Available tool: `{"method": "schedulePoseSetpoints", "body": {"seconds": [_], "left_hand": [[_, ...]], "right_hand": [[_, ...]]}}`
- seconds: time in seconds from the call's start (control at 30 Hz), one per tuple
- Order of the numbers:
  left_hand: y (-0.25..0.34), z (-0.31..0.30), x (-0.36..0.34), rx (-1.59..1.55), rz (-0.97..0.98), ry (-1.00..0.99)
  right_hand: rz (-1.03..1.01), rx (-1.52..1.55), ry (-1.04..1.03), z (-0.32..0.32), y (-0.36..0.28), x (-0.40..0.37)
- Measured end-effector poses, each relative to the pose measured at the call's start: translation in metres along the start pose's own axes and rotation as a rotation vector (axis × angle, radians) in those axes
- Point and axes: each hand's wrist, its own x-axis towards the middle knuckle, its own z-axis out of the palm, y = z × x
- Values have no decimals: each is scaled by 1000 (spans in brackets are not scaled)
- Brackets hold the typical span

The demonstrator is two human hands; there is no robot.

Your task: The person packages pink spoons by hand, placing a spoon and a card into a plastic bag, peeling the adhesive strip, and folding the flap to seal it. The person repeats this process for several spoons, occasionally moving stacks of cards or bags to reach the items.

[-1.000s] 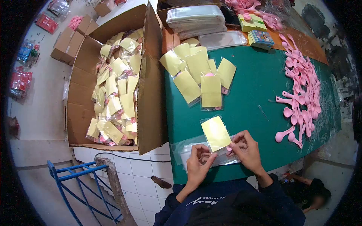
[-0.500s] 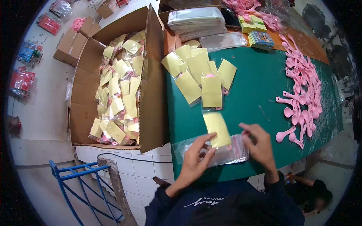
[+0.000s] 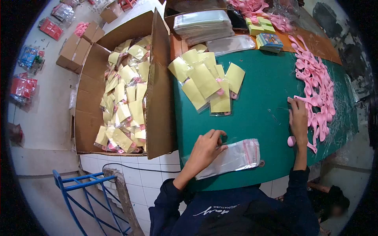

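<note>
Cardboard box [image 3: 159, 118], left of the table [image 3: 260, 90]: filled well up its walls with finished packets (yellow card plus pink spoon in a clear bag), so most of the visible output is already done. On the table, a long heap of loose pink spoons [image 3: 315, 86] lies at the right, still unbagged and plentiful. A smaller pile of finished packets [image 3: 206, 82] sits at the far left, not yet in the box. A stack of empty clear bags [image 3: 236, 157] lies at the near edge. Left hand [image 3: 204, 147]: fingers curled, tips on the left end of the bags; cannot tell whether they pinch one. Right hand [image 3: 299, 120]: fingers stretched flat onto the near end of the spoon heap, nothing seen gripped. Change from half a second ago: the yellow-card packet between the hands is gone from the near edge, the finished pile looks reshuffled, and the right hand has left the bags for the spoons.
</note>
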Motion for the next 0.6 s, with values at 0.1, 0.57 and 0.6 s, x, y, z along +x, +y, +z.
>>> {"method": "schedulePoseSetpoints", "body": {"seconds": [0.1,0.57,0.6], "left_hand": [[-3,0,3,-142,34,-95],[7,-11,-1,-694,-202,-119],[7,-12,-2,-715,-221,-119]], "right_hand": [[-46,-60,50,9,12,4],[-151,81,-15,-18,-29,17],[-124,53,74,-24,-30,18]]}}
